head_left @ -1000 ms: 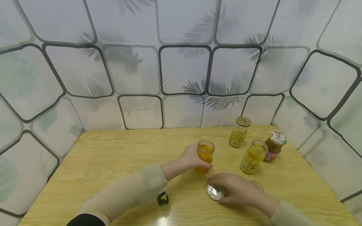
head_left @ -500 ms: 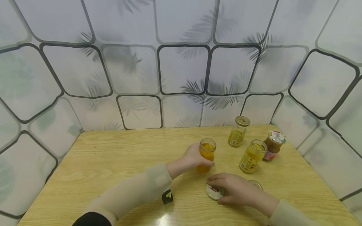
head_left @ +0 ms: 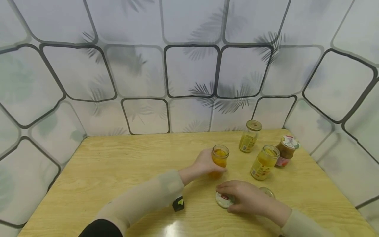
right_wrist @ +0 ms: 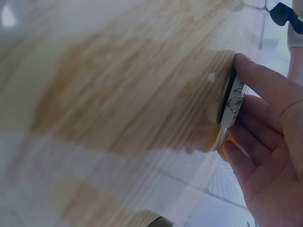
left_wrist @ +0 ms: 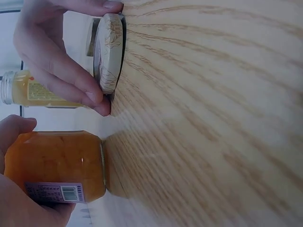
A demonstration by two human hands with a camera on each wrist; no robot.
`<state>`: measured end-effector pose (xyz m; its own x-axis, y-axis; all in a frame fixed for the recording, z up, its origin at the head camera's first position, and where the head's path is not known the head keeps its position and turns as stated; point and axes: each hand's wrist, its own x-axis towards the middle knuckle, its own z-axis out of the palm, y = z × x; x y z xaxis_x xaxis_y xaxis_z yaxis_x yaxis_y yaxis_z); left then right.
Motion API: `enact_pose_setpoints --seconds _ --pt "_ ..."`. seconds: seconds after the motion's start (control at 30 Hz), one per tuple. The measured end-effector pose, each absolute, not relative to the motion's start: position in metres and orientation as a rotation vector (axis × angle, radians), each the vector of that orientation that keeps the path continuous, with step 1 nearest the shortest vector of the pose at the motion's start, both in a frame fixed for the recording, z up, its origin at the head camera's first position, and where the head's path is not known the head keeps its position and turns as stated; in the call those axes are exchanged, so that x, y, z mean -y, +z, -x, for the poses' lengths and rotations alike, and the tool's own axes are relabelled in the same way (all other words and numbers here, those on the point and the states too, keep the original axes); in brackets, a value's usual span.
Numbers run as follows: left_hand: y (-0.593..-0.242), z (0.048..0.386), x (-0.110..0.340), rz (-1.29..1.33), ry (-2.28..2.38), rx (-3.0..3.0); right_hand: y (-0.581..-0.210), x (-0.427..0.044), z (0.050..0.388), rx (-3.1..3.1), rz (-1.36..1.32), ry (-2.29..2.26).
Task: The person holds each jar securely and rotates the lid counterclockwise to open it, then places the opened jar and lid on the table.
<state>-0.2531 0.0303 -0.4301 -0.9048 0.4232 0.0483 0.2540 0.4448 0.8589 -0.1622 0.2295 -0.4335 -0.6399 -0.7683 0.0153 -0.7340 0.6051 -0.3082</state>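
My left hand (head_left: 205,163) holds an uncapped glass jar (head_left: 220,160) of orange contents. In the left wrist view this jar (left_wrist: 61,165) stands upright at the tabletop, with a purple barcode label. To its right in the head view, my right hand (head_left: 247,198) grips a round white lid (head_left: 224,199) by its rim, thumb on the near side. The lid (right_wrist: 233,101) lies printed side up at the table surface; whether it touches everywhere cannot be told. Partly behind the right hand is another lid (head_left: 267,192), gold-rimmed.
An uncapped yellow jar (head_left: 263,164) stands right of the held jar. Behind it are a gold-capped jar (head_left: 249,138) and a brown jar (head_left: 285,151) with a patterned lid. A patterned wall (head_left: 192,72) borders the wooden table (head_left: 118,164) at the back.
My left hand and the orange jar have shifted slightly right. The lid under my right hand looked silvery a second ago; its white printed face now shows. The right hand has hardly moved.
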Motion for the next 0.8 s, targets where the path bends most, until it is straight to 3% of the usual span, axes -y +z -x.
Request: enact_pose_setpoints --seconds 0.8 --pt "-0.440 0.258 -0.033 -0.753 1.421 -2.484 -0.429 -0.226 0.163 -2.707 1.271 -0.403"
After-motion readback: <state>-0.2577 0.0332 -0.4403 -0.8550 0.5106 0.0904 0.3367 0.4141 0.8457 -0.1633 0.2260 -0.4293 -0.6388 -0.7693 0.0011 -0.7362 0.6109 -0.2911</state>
